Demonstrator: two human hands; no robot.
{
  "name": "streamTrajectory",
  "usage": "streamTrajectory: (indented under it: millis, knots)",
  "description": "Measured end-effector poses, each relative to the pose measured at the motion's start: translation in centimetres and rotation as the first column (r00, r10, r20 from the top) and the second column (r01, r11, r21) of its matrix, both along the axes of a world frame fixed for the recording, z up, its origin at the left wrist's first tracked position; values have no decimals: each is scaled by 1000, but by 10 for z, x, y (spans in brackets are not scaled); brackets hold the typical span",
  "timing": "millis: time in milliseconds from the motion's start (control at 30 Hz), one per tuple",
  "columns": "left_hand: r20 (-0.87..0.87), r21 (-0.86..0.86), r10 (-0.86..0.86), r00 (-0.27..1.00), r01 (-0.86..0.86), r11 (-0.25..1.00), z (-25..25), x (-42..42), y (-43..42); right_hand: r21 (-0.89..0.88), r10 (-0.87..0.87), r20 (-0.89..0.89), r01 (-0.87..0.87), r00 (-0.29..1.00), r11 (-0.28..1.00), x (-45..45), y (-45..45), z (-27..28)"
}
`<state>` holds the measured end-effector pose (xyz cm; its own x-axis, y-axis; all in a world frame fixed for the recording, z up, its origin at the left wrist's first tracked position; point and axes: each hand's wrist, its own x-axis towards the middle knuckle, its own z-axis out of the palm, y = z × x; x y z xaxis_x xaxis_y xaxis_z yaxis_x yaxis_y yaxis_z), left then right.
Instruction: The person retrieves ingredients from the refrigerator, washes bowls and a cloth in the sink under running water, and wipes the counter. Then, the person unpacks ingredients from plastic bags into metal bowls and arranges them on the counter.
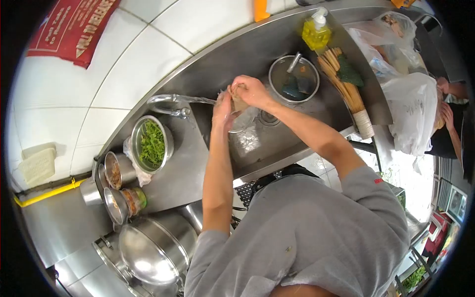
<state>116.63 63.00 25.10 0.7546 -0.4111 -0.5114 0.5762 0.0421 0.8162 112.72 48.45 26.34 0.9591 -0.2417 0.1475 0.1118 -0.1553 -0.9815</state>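
Observation:
Over the steel sink, both hands are together around a light brown item, which I cannot identify. My left hand supports it from the left side. Fingers of my right hand curl over its top. The faucet reaches in from the left, with its spout ending by my left hand. Beneath the hands lies something clear and shiny, perhaps water or plastic. To the right, a round steel bowl holds liquid, dark green pieces and a metal handle.
A bowl of green leaves and smaller containers stand left, above a large steel pot. A bamboo brush and yellow soap bottle are at the sink's right. Beyond the plastic bags, another person's hands show.

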Motion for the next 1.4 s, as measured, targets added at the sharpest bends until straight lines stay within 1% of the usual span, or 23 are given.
streamTrajectory:
  millis: [67, 133, 200, 233, 267, 333, 400, 467, 533, 633, 733, 767, 833, 867, 967, 1000, 1067, 1133, 1167, 1200, 1267, 1300, 1400]
  knots:
    - [70, 313, -58, 996, 33, 949, 25, -8, -3, 210, -101, -296, 167, 950, 963, -18, -31, 1]
    - [166, 314, -116, 979, 59, 948, 18, -1, 9, 346, -216, -377, 353, 901, 869, -28, -83, -41]
    - [252, 347, -232, 939, 137, 928, 20, 2, 16, -94, -436, -307, 429, 846, 898, -36, -131, -85]
    - [293, 383, -234, 927, 110, 917, 20, 2, 14, -424, -451, -296, 307, 842, 852, -46, -135, -80]
    - [319, 404, -265, 910, 122, 907, 19, 3, 12, -583, -328, -352, 69, 876, 810, -54, -138, -86]
    - [380, 445, -321, 867, 133, 886, 8, 7, 12, -706, -128, -407, -223, 905, 672, -62, -129, -98]
    - [350, 436, -330, 877, 160, 886, 1, 10, 11, -707, -20, -486, -380, 873, 596, -53, -130, -120]
    - [289, 429, -321, 902, 177, 886, 12, 0, 7, -617, -50, -620, -446, 783, 649, -45, -129, -112]
    - [302, 380, -332, 894, 207, 902, 0, 1, 19, -454, -164, -778, -362, 607, 814, -28, -130, -99]
    - [335, 407, -350, 875, 201, 891, 10, 0, 29, -597, -329, -718, -301, 614, 743, -16, -116, -101]
    - [335, 411, -298, 894, 146, 900, 20, 0, 37, -631, -63, -673, -527, 737, 569, -21, -124, -136]
    - [387, 443, -300, 872, 110, 890, 17, -2, 41, -565, -27, -699, -530, 714, 632, -22, -129, -143]
    - [506, 493, -309, 806, 24, 870, 16, 3, 43, -573, -65, -721, -541, 690, 616, -20, -135, -150]
    - [498, 477, -301, 813, 33, 878, 16, 1, 44, -571, -85, -735, -547, 672, 612, -23, -134, -152]
    - [475, 403, -258, 841, 53, 914, 15, -2, 41, -718, -262, -619, -398, 740, 571, -3, -129, -157]
    - [446, 378, -248, 860, 69, 923, 6, -6, 44, -680, -263, -630, -356, 731, 641, -7, -130, -159]
    - [397, 364, -269, 877, 118, 924, -6, -10, 37, -606, -275, -642, -255, 716, 753, -13, -125, -78]
    - [341, 399, -347, 874, 200, 895, -12, -14, 23, -651, -245, -552, -228, 797, 724, -10, -130, -48]
    - [235, 372, -396, 888, 294, 881, -13, -12, 13, -612, -189, -543, -232, 818, 756, -11, -127, -19]
    - [166, 246, -313, 935, 268, 931, -17, -14, 2, -570, -133, -534, -239, 835, 787, -14, -122, 10]
    - [-5, 5, -178, 984, 178, 984, -20, -19, -21, -538, -13, -355, -193, 935, 821, -10, -122, 39]
    - [-17, -100, -231, 973, 228, 969, -16, -18, -24, -467, 19, -336, -184, 942, 865, -11, -113, 59]
    - [-185, -436, -115, 976, 23, 900, 24, -20, -33, -260, 164, -185, -209, 969, 943, -12, -78, 87]
